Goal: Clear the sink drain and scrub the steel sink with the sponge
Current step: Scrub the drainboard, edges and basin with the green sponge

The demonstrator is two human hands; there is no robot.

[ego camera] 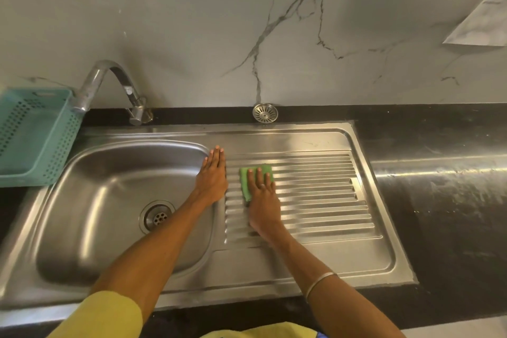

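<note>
The steel sink has a basin on the left with an uncovered drain and a ribbed drainboard on the right. My right hand presses flat on a green sponge at the left part of the drainboard. My left hand lies flat, fingers together, on the ridge between basin and drainboard, holding nothing. The round steel drain strainer sits on the black counter ledge behind the drainboard.
A curved chrome tap stands behind the basin. A teal perforated plastic basket sits at the left edge. Black countertop stretches to the right. A marble-look wall rises behind.
</note>
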